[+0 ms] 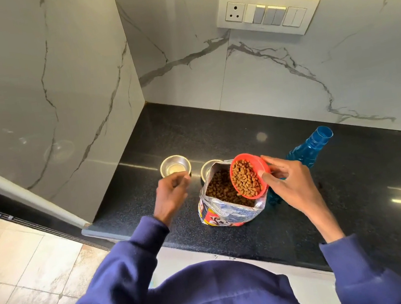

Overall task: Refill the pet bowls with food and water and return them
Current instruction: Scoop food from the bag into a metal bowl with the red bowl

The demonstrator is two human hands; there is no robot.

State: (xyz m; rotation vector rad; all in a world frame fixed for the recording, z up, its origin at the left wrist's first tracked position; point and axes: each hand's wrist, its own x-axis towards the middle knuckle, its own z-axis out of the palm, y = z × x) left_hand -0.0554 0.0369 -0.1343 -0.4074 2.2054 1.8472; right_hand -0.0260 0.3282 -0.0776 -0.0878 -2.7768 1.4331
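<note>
My right hand (287, 180) grips a small orange bowl (249, 174) full of brown kibble, tilted toward me above the open food bag (228, 205). The bag stands on the black counter (356, 193) with kibble showing inside. Two steel bowls stand behind it: one (175, 165) at the left holds a little pale liquid, the other (208, 168) is mostly hidden by the bag. My left hand (172, 195) hovers just in front of the left steel bowl, fingers loosely curled, blurred, holding nothing I can see. A blue plastic bottle (310, 147) without a cap stands right of my right hand.
Marble-look walls close the counter at the back and left, forming a corner. A switch panel (267, 11) sits on the back wall. The counter's front edge runs below the bag; tiled floor (16, 270) lies at the lower left.
</note>
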